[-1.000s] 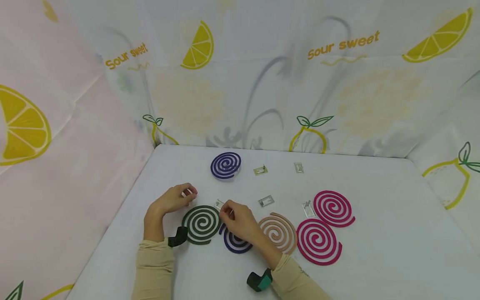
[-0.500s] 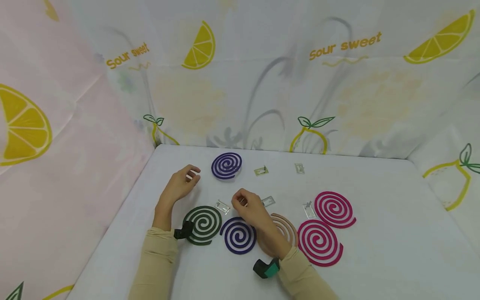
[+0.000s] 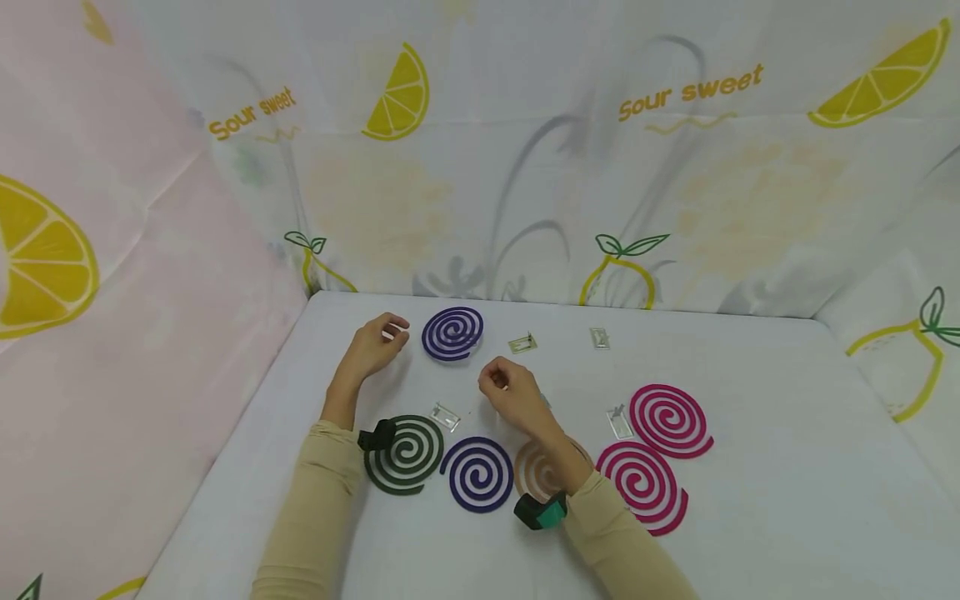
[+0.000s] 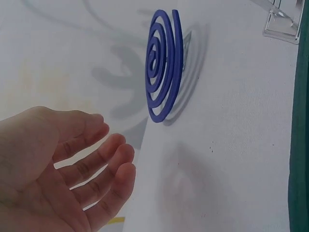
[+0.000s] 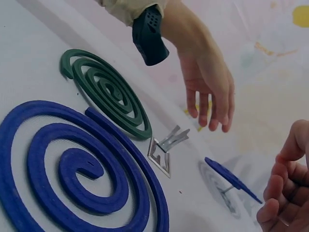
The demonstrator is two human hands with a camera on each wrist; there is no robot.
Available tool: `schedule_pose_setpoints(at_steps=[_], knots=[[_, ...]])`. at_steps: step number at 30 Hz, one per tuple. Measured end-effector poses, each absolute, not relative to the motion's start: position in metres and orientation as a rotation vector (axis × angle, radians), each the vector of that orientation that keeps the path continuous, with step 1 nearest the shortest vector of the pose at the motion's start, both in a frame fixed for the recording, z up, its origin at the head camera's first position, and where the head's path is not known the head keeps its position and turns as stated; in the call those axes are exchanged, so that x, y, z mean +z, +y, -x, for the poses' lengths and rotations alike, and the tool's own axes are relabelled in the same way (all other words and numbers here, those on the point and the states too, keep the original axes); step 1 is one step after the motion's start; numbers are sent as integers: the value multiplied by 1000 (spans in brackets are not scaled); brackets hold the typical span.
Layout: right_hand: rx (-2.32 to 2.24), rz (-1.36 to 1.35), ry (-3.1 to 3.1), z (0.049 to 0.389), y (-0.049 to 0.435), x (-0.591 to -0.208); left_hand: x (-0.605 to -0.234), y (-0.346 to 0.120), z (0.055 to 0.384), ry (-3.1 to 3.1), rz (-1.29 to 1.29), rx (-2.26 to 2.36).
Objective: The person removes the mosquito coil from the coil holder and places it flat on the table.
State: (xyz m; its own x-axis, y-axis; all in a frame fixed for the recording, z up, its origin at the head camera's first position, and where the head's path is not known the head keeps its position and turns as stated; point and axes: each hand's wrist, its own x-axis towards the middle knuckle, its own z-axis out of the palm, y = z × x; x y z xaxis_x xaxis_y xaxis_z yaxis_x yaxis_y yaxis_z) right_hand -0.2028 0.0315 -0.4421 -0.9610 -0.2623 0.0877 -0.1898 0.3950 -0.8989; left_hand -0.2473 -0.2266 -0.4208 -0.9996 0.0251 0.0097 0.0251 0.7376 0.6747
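My left hand (image 3: 377, 343) hovers left of a purple mosquito coil (image 3: 452, 334), fingers loosely bent and apart from it. This coil sits raised on a small metal stand; its post shows below the coil (image 5: 231, 179) in the right wrist view. My right hand (image 3: 517, 396) hangs over the table's middle, fingers curled loosely, with nothing seen between them. A green coil (image 3: 405, 454) and a second purple coil (image 3: 482, 475) lie flat in front. The right forearm partly covers a tan coil (image 3: 534, 471). A metal coil stand (image 3: 445, 416) lies behind the green coil.
Two pink coils (image 3: 670, 421) lie at the right, with a metal stand (image 3: 619, 422) beside them. Further stands lie at the back, one yellowish (image 3: 522, 342) and one silver (image 3: 599, 337). Another stand (image 3: 545, 401) is mostly hidden by the right hand. Printed cloth (image 3: 480, 167) hangs behind the table.
My left hand has moved away from the green coil, back and right towards the raised purple coil. My right hand has left the stand by the green coil and moved right and back.
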Motion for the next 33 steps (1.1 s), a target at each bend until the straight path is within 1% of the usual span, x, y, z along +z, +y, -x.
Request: schedule_pose_setpoints(at_steps=[11, 21, 33], knots=[[-1677, 376, 2507, 221, 29, -441, -433, -224, 264, 2874, -2, 1147], [-1677, 302, 2493, 236, 25, -442, -444, -221, 272, 2836, 34, 1198], [-1788, 216, 2458, 254, 21, -449, -446, -219, 277, 2807, 36, 1226]])
